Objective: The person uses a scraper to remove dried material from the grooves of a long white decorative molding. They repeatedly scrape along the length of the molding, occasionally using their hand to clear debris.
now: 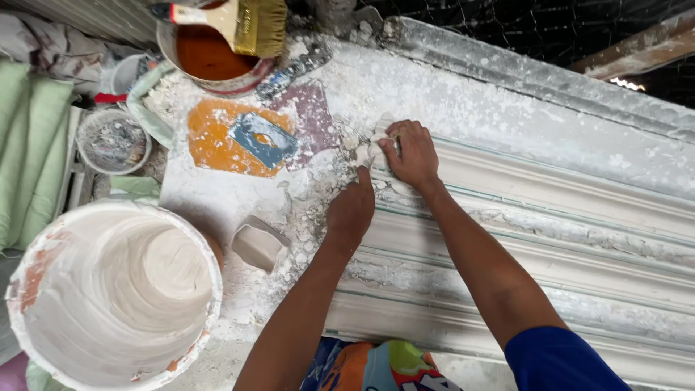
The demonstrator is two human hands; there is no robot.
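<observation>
Both my hands sit at the ridged white plaster moulding (550, 217) end on the bench: right hand (413, 153) fingers clamp a crumbly wet plaster lump (367, 152), left hand (352, 210) loosely curled, empty, pressing nearby — soft, fragile stuff, grip underneath.

Landmark = big white bucket (112, 293), bottom left, inside coated w/ white plaster. Just right of it: small grey wedge-shaped block (258, 244) on the powder-strewn tabletop (239, 195). Above & right of bucket: orange patch (213, 145) w/ a blue rectangular scraper piece (264, 139) lying on it. Straight above bucket: small round container (114, 140), grey-crusted inside. Farther up: can of orange-brown liquid (206, 54) w/ a wide paintbrush (242, 23) resting across its rim. Left of bucket, up along the edge: folded pale green cloth (29, 152). Far right of bucket, top corner: wire mesh (521, 29) & a wooden beam (637, 47).
</observation>
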